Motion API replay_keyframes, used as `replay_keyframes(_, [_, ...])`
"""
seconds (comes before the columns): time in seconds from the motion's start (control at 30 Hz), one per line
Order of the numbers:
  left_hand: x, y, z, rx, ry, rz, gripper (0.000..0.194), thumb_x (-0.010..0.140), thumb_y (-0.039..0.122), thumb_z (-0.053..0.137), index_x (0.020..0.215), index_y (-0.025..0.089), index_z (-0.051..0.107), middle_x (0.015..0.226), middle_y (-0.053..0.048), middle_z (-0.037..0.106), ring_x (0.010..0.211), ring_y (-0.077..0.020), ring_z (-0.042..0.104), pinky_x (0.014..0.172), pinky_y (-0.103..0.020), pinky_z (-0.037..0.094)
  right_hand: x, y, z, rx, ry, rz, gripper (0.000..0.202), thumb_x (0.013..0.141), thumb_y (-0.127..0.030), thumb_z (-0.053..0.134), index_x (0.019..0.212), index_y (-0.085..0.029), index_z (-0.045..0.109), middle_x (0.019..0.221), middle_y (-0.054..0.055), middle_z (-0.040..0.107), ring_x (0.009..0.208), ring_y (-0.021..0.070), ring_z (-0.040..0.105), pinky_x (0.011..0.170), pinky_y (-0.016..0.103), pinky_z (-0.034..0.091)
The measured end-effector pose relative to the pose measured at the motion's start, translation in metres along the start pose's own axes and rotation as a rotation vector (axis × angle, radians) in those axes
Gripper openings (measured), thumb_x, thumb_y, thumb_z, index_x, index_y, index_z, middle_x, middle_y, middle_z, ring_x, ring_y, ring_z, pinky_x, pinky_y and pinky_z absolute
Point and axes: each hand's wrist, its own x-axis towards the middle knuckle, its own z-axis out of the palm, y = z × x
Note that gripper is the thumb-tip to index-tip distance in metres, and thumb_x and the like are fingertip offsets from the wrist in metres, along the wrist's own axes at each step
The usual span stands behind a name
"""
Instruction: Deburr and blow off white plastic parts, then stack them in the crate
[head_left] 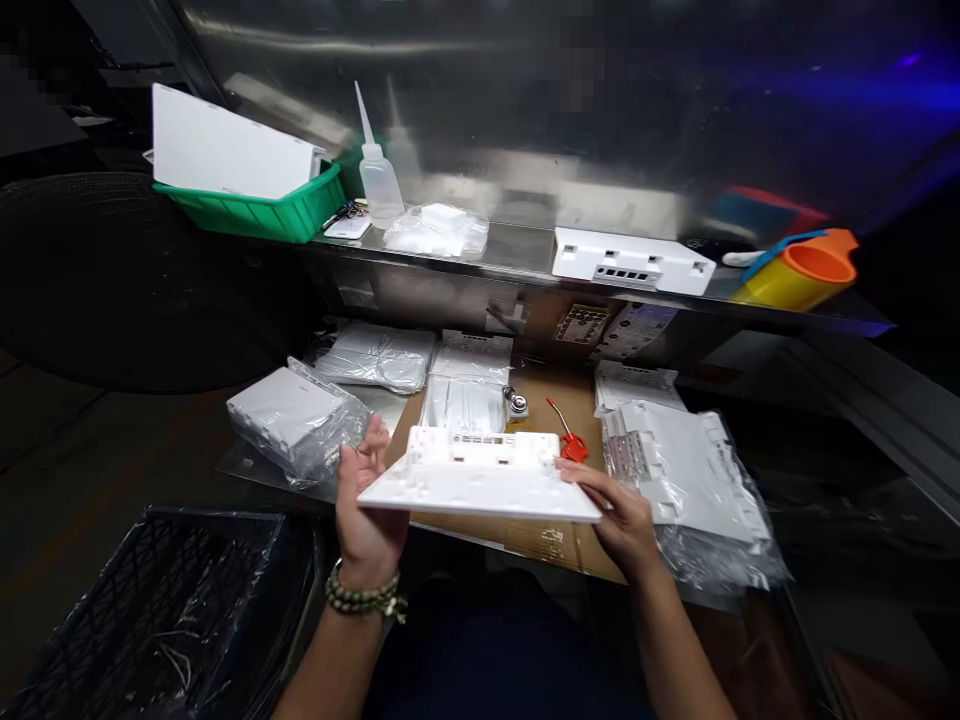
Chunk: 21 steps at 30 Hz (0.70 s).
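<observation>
A white plastic panel (480, 485) with a row of port openings along its far edge is held up over the cardboard on the bench. Its left end rests on my left hand (367, 510), whose fingers are spread and point up beside it. At the right end, my right hand (619, 510) grips the panel, fingers on top near the corner. Beyond the panel lie a red-handled tool (574, 446) with a thin shaft and a small round metal item (516, 402). White parts in clear plastic (466, 400) are stacked behind it.
Bagged white parts lie left (285, 415) and right (697, 470). The metal shelf (517, 250) holds a green bin (247, 212), a squeeze bottle (382, 185), a white unit (630, 262) and tape rolls (802, 272). A black crate (150, 620) stands at lower left.
</observation>
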Motion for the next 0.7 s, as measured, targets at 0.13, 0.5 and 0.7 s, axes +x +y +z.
replay_keyframes(0.13, [0.011, 0.001, -0.045, -0.188, 0.132, -0.603, 0.042, 0.102, 0.029, 0.043, 0.125, 0.007, 0.07, 0.105, -0.02, 0.079, 0.115, -0.0363, 0.071, 0.108, -0.055, 0.052, 0.003, 0.015, 0.034, -0.037, -0.234, -0.037, 0.028, 0.103, -0.018, 0.053, 0.12, -0.027, 0.073, 0.132, 0.004, 0.073, 0.123, 0.0185, 0.069, 0.105, 0.034, 0.058])
replay_keyframes(0.5, [0.04, 0.011, -0.108, -0.297, 0.157, -0.491, 0.086, 0.072, 0.005, 0.051, 0.157, 0.017, 0.043, 0.102, -0.012, 0.081, 0.109, -0.0391, 0.072, 0.109, -0.066, 0.047, 0.06, 0.153, 0.111, -0.661, -0.434, 0.461, 0.017, 0.095, -0.028, 0.07, 0.106, -0.015, 0.072, 0.119, 0.01, 0.07, 0.118, 0.0258, 0.063, 0.107, 0.051, 0.048])
replay_keyframes(0.7, [0.046, 0.019, -0.093, -0.306, 0.09, -0.383, 0.097, 0.06, 0.002, 0.053, 0.156, 0.019, 0.046, 0.11, -0.011, 0.08, 0.12, -0.0394, 0.067, 0.111, -0.067, 0.044, 0.06, 0.151, 0.1, -0.698, -0.38, 0.386, 0.026, 0.099, -0.026, 0.056, 0.118, -0.014, 0.068, 0.124, 0.015, 0.065, 0.115, 0.0259, 0.061, 0.097, 0.038, 0.049])
